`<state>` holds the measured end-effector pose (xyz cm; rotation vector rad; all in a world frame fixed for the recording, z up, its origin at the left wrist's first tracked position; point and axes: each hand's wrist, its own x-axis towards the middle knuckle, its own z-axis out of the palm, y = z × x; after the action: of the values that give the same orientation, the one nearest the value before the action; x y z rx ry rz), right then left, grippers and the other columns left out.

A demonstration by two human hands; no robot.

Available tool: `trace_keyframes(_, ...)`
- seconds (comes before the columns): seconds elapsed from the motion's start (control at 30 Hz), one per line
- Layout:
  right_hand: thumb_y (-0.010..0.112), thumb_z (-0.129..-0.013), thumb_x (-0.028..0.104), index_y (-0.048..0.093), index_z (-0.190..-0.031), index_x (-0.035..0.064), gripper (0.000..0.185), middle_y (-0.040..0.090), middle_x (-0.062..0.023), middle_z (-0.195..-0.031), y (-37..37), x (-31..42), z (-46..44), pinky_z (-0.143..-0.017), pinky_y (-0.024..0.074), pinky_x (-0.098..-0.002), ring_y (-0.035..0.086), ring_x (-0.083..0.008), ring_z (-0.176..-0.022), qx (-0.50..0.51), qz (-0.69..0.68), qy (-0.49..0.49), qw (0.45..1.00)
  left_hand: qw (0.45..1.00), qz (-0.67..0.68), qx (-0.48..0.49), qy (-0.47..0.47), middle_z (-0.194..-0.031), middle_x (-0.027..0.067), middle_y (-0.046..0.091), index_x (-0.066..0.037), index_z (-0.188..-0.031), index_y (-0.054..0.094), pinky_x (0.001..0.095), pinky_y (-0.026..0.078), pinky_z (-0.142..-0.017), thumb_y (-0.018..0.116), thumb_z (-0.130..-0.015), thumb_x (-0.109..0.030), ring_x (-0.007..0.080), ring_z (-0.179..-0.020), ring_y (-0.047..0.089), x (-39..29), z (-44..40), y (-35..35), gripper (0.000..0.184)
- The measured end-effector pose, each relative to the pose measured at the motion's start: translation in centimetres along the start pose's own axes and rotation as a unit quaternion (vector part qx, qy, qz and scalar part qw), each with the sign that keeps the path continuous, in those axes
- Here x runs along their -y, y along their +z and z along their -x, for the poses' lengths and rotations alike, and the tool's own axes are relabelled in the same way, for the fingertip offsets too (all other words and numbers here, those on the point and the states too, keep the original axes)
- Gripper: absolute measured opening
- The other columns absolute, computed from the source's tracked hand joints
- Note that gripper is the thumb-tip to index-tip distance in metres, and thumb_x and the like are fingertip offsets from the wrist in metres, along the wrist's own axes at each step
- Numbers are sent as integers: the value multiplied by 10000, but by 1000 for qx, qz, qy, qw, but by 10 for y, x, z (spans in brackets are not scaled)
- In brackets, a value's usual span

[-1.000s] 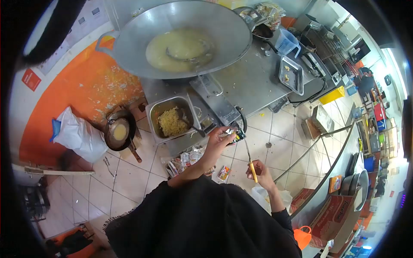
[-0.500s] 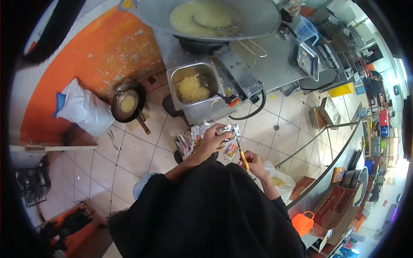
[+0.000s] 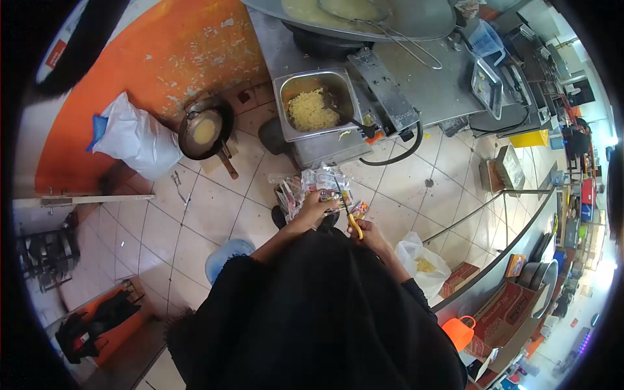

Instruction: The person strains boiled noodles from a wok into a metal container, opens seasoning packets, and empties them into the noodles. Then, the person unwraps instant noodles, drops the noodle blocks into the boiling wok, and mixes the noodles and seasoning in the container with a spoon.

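My left hand [image 3: 314, 210] is closed around a small shiny sachet [image 3: 331, 197]. To its right, my right hand [image 3: 372, 235] grips scissors [image 3: 355, 225] by their yellow handles. The blades point away from me, close beside the sachet; whether they touch it I cannot tell. A small colourful packet [image 3: 360, 209] shows near the scissors, partly hidden. Just beyond my hands lies a pile of crinkled plastic wrappers [image 3: 320, 177]. Past that stands a steel pan [image 3: 284, 127] with yellow noodle-like food [image 3: 312, 110] and a dark-handled utensil in it.
A large wok [image 3: 429, 23] with a strainer in cloudy liquid sits on the steel counter [image 3: 448, 84]. On the left are a frying pan [image 3: 224, 123] and a white sack [image 3: 140, 140]. A plastic bag [image 3: 422, 263] and an orange mug [image 3: 459, 333] are on my right.
My view has shifted, so the counter and pan appear higher and further right. My right hand has brought the scissors nearer to my left hand, blades now alongside the sachet.
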<state>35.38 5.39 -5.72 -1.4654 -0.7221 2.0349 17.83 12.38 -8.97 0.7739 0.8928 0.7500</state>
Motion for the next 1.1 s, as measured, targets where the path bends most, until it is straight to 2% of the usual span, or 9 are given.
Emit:
trace_keyframes(0.13,625,-678,272,537,-705,45,246,465,25,-531,-9,-32,-23,-406,319,-195,423,-67,-441,6,-5,60,998,996,17,-14,-81,-913,56,504,-32,-1010,444,242,444,-647,580,-703,-92,125,-731,517,9,9,-16,341)
trace_keyframes(0.23,613,-684,284,555,-720,58,236,484,23,-551,-25,-51,-35,-405,329,-200,433,-59,-476,-29,187,64,980,979,118,-49,-161,-848,35,521,-68,-1026,389,235,437,-656,541,-745,-118,120,-743,529,18,17,-26,323)
trace_keyframes(0.3,626,-660,319,581,-649,40,283,508,8,-555,-42,-47,-37,-422,342,-218,448,-63,-491,-90,410,-62,905,974,142,-39,-172,-889,54,509,-95,-1023,374,261,446,-667,529,-756,-110,142,-810,519,16,18,-36,310)
trace_keyframes(0.43,633,-634,317,602,-682,42,281,542,-76,-533,-93,-19,-22,-459,396,-257,517,-126,-489,-250,317,-42,914,968,204,-98,-110,-999,68,456,-133,-1054,352,283,438,-666,501,-760,-46,152,-909,466,22,17,-57,341)
trace_keyframes(0.57,613,-640,190,570,-689,16,186,544,-106,-548,-145,40,5,-449,405,-283,540,-151,-494,-458,343,-184,800,961,259,-77,-51,-989,72,462,-101,-1063,345,278,428,-696,485,-747,-1,147,-883,476,-14,20,-46,360)
trace_keyframes(0.63,622,-631,205,546,-665,11,211,555,-123,-576,-175,80,-3,-475,415,-310,552,-220,-520,-540,445,-208,684,967,253,-21,4,-987,66,467,-81,-1066,350,269,418,-724,486,-731,21,139,-870,481,-23,22,-38,376)
trace_keyframes(0.77,640,-611,250,546,-715,26,264,574,-132,-663,-206,186,-36,-563,427,-351,555,-297,-635,-530,545,-188,622,972,233,24,17,-1006,81,461,-49,-1110,275,277,414,-774,485,-725,33,170,-919,485,-47,27,-14,446)
trace_keyframes(0.9,610,-637,286,562,-802,53,289,573,-150,-719,-256,221,-111,-605,432,-364,550,-315,-690,-477,571,-217,632,984,179,8,25,-939,54,495,-23,-1007,403,269,407,-783,504,-740,-6,149,-875,504,-61,30,2,286)
trace_keyframes(1.1,582,-688,238,553,-915,72,283,574,-147,-814,-167,259,-94,-648,438,-333,562,-268,-765,-448,582,-210,645,989,125,-62,54,-919,38,511,-1,-1058,405,231,422,-693,519,-742,-33,99,-800,503,-130,42,24,338)
